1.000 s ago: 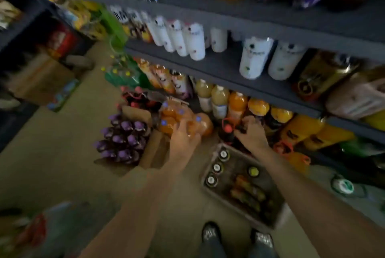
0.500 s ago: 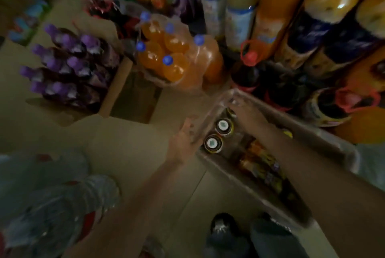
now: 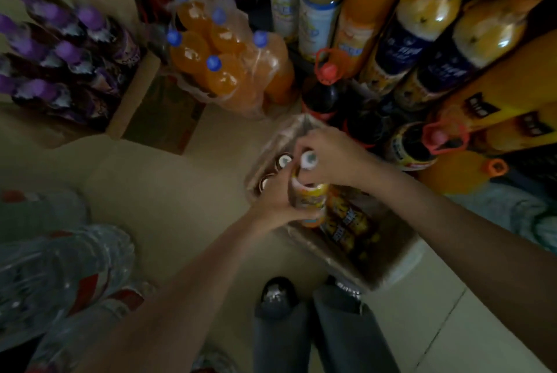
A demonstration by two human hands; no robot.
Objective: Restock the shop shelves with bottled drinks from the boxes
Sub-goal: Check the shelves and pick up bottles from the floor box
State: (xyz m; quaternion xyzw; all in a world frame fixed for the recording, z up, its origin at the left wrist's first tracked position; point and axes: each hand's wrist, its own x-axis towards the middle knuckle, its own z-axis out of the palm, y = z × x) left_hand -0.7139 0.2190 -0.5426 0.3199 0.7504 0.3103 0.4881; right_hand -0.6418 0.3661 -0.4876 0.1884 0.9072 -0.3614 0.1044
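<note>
Down at the bottom you can see the person's shoes (image 3: 275,294) and grey trousers (image 3: 331,336) on the tiled floor (image 3: 437,327), with a shrink-wrapped pack of water (image 3: 57,270) off to the left. Both forearms reach forward over the box (image 3: 388,264), a cardboard tray with plastic film around it. The left hand (image 3: 275,205) has its fingers curled round the body of a bottle (image 3: 309,191), yellow label, white cap, and it's up out of the tray a bit, standing roughly upright. The right hand (image 3: 328,155) is curled over the top end of the same bottle, fingertips (image 3: 301,143) right around the cap, so both hands have hold of it. Just left of those fingertips a couple more caps (image 3: 284,160) show, bottles upright in the far corner of the box, and below the left thumb some lie on their sides (image 3: 346,225) in the near half. Past the fingers, dark cola bottles (image 3: 327,92) with a red cap stand just beyond the box. Further out to the left there's a wrapped pack of orange drinks (image 3: 223,62) with blue caps, then a carton of purple-capped bottles (image 3: 60,53). At the back, tall juice bottles (image 3: 355,1) line the bottom shelf, with big yellow jugs (image 3: 494,95) to the right. It's pretty dim and blurry, so the labels aren't readable.
</note>
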